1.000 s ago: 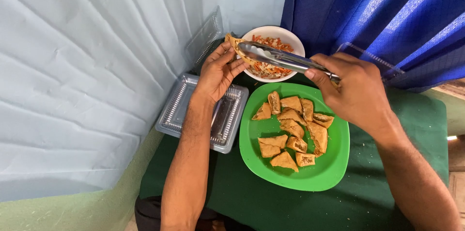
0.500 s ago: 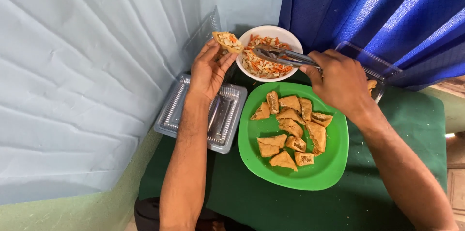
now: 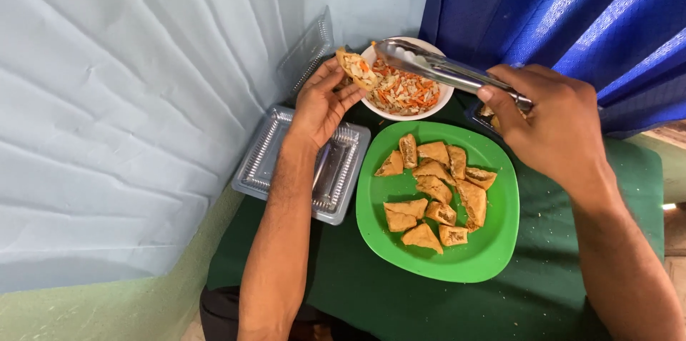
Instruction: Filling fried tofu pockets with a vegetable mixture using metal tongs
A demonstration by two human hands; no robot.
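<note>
Left hand (image 3: 319, 106) grasps a split-open tofu piece (image 3: 357, 68) between thumb and fingertips, cut side up and stuffed with some filling, held just over the left rim of the white bowl (image 3: 444, 95). Right hand (image 3: 554, 123) is clenched round the back end of metal tongs (image 3: 436, 66); their long axis runs from the hand up and to the left, across the bowl. Tong tips sit over the far rim of the bowl, just right of the tofu piece and apart from it; the tips look close together, and whether they carry any filling cannot be told. Shredded filling (image 3: 404, 91), orange and pale, lies in the bowl right below the tongs. So tofu piece lies left of the tong tips, filling below them; left hand is nearer the tofu, right hand nearer the bowl's right side. Nearer the person, a green plate (image 3: 493, 248) holds more fried tofu pieces (image 3: 432, 191). Left of the plate, under the left forearm, a clear plastic tray (image 3: 266, 162) lies on the green tablecloth (image 3: 572, 269).
</note>
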